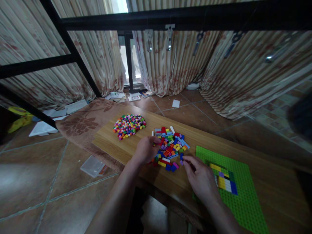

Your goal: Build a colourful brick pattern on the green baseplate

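A heap of mixed toy building bricks (172,146) lies on the wooden tabletop, with red, blue, yellow, green and white pieces. My left hand (146,149) reaches into the heap's left side, fingers curled among the bricks; what they pinch is hidden. Just off the heap's right edge, my right hand (198,174) pinches a small blue brick (181,156) between thumb and forefinger, with a purple piece right below it. Beyond that hand lies a green studded baseplate (246,195). On it sits a patch of yellow, white, blue, green and purple bricks (224,182), partly behind my right hand.
A second pile of much smaller coloured bricks (129,125) sits farther left on the table (107,139). A brown patterned cloth (80,120) lies at the table's left end. On the tiled floor is a clear plastic box (94,166). Black metal bars (156,21) cross above.
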The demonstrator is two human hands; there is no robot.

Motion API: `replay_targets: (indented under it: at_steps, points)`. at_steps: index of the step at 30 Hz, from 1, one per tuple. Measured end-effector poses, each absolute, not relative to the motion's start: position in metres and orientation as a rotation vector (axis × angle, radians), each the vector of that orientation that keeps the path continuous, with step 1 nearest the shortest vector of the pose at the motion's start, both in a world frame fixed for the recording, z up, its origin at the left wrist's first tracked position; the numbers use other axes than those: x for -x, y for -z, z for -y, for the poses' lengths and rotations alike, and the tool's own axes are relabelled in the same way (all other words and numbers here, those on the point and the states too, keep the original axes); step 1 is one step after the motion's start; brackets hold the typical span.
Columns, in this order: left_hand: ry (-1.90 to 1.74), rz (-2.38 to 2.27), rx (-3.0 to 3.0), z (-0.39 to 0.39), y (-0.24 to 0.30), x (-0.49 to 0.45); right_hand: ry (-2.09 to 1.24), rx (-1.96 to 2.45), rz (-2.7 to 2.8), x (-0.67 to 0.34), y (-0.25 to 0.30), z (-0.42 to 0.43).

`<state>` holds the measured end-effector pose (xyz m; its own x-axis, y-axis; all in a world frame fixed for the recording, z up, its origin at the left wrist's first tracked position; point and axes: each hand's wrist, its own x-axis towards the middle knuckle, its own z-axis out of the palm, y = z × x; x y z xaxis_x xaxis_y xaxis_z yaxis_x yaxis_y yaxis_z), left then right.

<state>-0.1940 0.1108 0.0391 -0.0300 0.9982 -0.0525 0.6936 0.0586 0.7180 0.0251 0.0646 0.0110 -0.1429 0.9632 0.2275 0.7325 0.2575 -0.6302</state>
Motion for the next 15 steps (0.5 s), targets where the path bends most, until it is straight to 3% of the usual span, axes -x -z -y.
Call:
replay_targets:
  at_steps: [11,15]
  points:
    - [-0.375,-1.806,-2.059,-0.094,-0.045,0.169,-0.497,1.476,1.946,-0.022,-0.012,-0.066]
    - [-0.464,-1.781,-2.042,-0.096,-0.046,0.171,-0.481,1.467,1.91,-0.023,-0.015,-0.065]
